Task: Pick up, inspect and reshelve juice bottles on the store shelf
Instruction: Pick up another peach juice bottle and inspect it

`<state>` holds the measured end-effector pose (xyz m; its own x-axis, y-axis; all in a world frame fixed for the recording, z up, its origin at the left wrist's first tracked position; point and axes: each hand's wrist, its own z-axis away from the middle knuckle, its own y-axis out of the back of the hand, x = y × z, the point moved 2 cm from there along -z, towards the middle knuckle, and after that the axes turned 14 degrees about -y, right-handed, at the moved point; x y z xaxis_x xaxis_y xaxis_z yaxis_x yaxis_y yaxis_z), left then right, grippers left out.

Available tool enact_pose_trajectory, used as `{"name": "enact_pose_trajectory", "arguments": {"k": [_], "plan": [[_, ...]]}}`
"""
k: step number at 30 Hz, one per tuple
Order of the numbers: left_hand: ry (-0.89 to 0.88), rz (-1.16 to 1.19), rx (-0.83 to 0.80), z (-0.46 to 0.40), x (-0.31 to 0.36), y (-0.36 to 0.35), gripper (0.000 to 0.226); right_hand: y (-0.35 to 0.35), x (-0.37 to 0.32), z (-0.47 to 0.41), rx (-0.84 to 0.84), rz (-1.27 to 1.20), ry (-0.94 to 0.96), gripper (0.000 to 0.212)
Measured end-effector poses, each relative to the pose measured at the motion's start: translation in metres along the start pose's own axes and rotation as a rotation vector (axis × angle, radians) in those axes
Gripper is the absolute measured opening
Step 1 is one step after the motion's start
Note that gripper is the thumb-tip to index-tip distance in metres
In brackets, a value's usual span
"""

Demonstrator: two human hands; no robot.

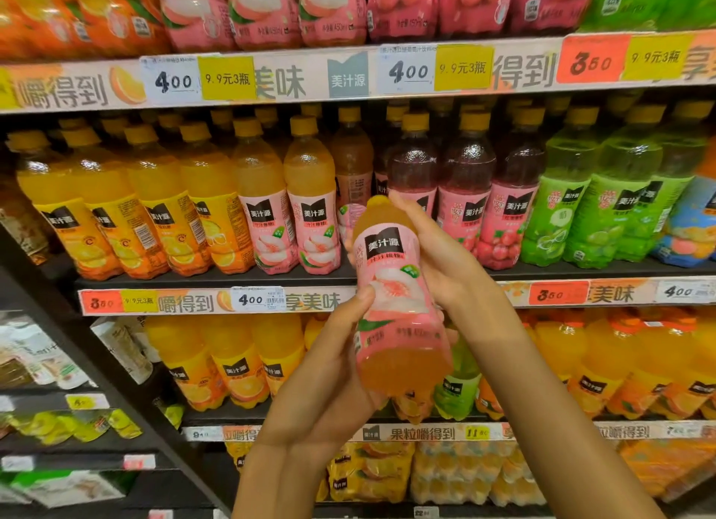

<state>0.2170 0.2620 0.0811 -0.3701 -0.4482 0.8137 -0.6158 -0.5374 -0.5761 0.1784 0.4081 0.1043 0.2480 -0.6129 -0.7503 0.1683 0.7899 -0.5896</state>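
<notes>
A peach juice bottle (395, 297) with a pink label and yellow cap is held up in front of the middle shelf (217, 280), tilted slightly, label facing me. My left hand (333, 348) grips its lower half from the left, thumb across the label. My right hand (438, 259) wraps the upper half from the right and behind, fingers reaching near the cap. Two matching peach bottles (290, 208) stand on the shelf just left of a gap in the front row, where a bottle (351, 169) stands further back.
Orange juice bottles (116, 200) fill the shelf's left part, red ones (488, 193) and green ones (589, 196) the right. Price strips (248, 299) run along each shelf edge. More bottles crowd the shelves above and below. A side rack (50, 363) of packets stands at lower left.
</notes>
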Motion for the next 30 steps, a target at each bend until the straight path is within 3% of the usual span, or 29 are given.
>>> {"name": "enact_pose_trajectory", "arguments": {"k": [4,6,15,21,25,30], "plan": [[-0.051,-0.020,-0.055,0.001,-0.004,0.006,0.046,-0.011,-0.012,0.012,-0.019,0.006,0.220,0.021],[-0.080,-0.067,-0.048,0.000,-0.006,0.007,0.045,-0.010,-0.013,0.012,-0.023,0.033,0.286,0.032],[-0.187,-0.237,-0.104,-0.008,-0.021,0.015,0.045,-0.006,-0.007,0.029,0.015,0.319,0.321,0.030],[-0.365,-0.328,-0.205,-0.018,-0.025,0.016,0.048,-0.008,-0.006,0.046,-0.097,0.371,0.517,0.040],[-0.408,-0.425,-0.256,-0.023,-0.019,0.026,0.059,-0.002,-0.004,0.062,-0.189,0.392,0.540,0.063],[-0.468,-0.545,-0.256,-0.026,-0.008,0.038,0.073,-0.002,0.000,0.076,-0.379,0.413,0.558,0.059]]}}
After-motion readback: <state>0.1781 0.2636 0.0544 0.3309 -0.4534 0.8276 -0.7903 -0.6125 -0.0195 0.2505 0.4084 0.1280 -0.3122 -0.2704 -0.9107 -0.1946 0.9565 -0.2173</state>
